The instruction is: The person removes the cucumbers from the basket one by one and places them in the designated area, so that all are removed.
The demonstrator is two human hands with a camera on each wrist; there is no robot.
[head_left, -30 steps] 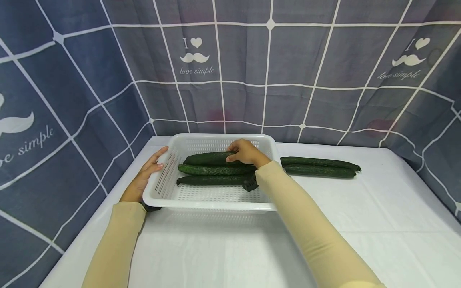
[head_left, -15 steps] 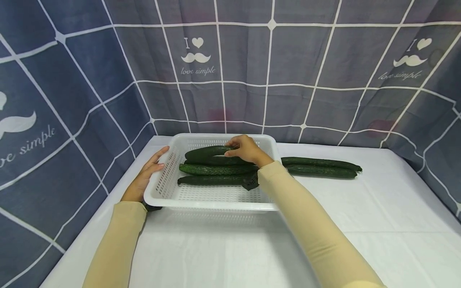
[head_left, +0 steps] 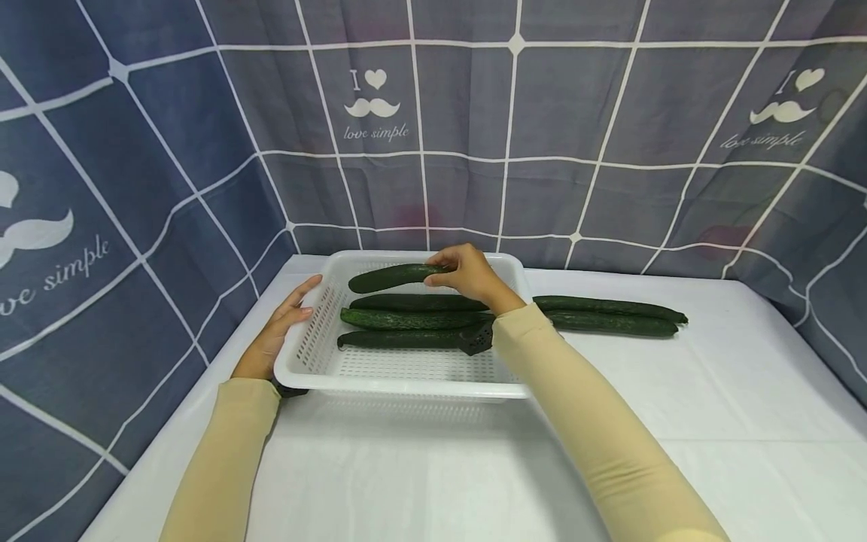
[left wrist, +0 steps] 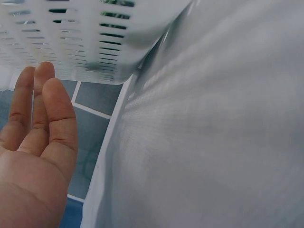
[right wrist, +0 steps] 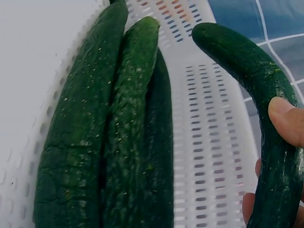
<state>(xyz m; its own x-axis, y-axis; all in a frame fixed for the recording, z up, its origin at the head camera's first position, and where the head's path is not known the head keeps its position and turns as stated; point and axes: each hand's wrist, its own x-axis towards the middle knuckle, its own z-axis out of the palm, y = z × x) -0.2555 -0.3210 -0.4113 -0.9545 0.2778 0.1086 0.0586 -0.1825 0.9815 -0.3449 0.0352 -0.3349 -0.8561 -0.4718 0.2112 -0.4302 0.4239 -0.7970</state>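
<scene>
My right hand (head_left: 470,277) pinches a dark green cucumber (head_left: 389,278) between thumb and fingers, above the far side of a white slotted plastic basket (head_left: 406,388). In the right wrist view this held cucumber (right wrist: 237,57) curves toward its free end, and the thumb presses on its side. Below it, three more cucumbers (head_left: 406,320) lie side by side in the basket. My left hand (head_left: 274,331) rests against the basket's left end with its fingers straight. The left wrist view shows those fingers (left wrist: 59,109) extended up along the slotted wall (left wrist: 80,38).
Two cucumbers (head_left: 609,315) lie together on the white tablecloth (head_left: 731,384), right of the basket. A grey checked curtain (head_left: 460,113) stands behind the table and along its sides. A black wrist device (head_left: 476,340) on the right arm hangs over the basket.
The right hand has lifted the pinched cucumber off the others and toward the basket's far side, so a gap now shows below it. The left hand stays at the basket's end.
</scene>
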